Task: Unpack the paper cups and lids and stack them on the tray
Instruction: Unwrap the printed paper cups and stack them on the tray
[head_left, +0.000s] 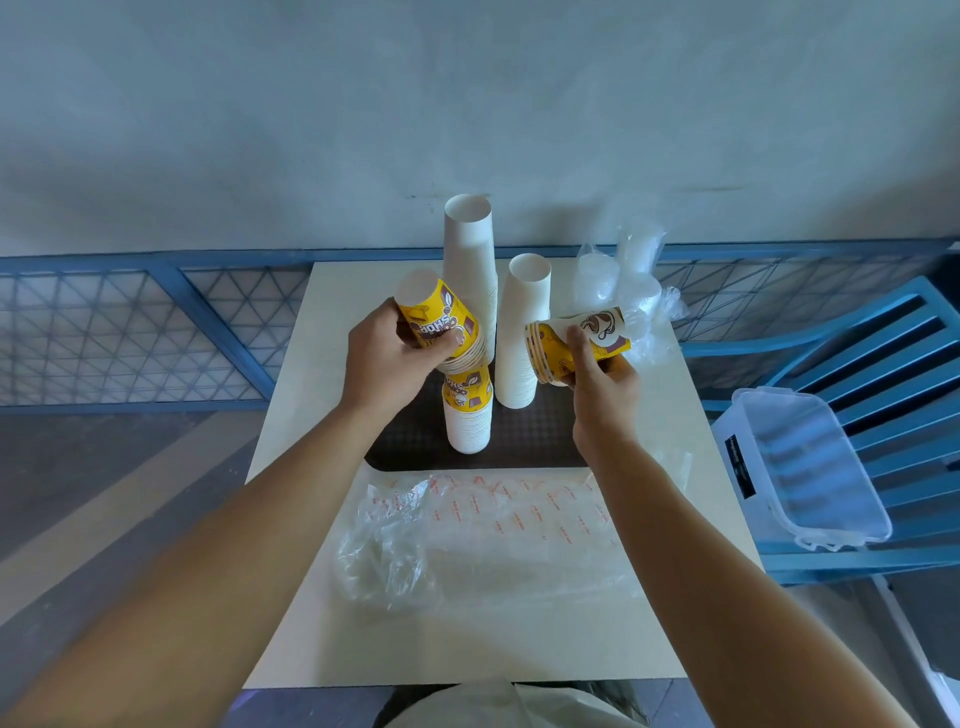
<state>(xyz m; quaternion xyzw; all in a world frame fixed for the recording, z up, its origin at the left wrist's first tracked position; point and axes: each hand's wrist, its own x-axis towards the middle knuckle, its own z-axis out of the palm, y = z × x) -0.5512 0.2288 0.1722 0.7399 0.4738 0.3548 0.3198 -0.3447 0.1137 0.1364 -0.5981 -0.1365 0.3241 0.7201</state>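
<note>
Counter (291, 571): one, white, smooth and square-edged, filling the middle of the frame; everything here but the tub sits on or over it.
Chair (909, 332): one, blue and slatted, at the right edge beside the counter.
Wrapper (493, 525): one spread of clear, crinkled plastic film with small red print, lying across the lower centre of the counter and bunched at its left end.
Tub (800, 467): one, clear rigid plastic, rectangular with rounded corners, resting on the chair.
Tray (530, 436): one, dark, finely dotted, with rounded corners, at the centre of the counter just above the wrapper; it carries three upright stacks of upside-down paper cups.
Tall stack (467, 260): plain white, the highest of the three, at the back of the tray.
Middle stack (522, 332): plain white, shorter, just right of the tall one.
Short stack (467, 415): white cups topped by a yellow printed cup, at the front of the tray.
Lids (623, 275): translucent, inside clear plastic sleeves, at the upper right of the counter (too blurred to count).
Left cups (441, 317): one short nest of yellow printed cups, tilted with its base toward the upper left, just above the short stack.
Right cups (576, 343): a second yellow printed nest, lying sideways with its rims pointing left, right of the middle stack.
Left hand (384, 358): fingers and thumb wrapped round the left cups.
Right hand (602, 384): fingers curled round the right cups from below.
</note>
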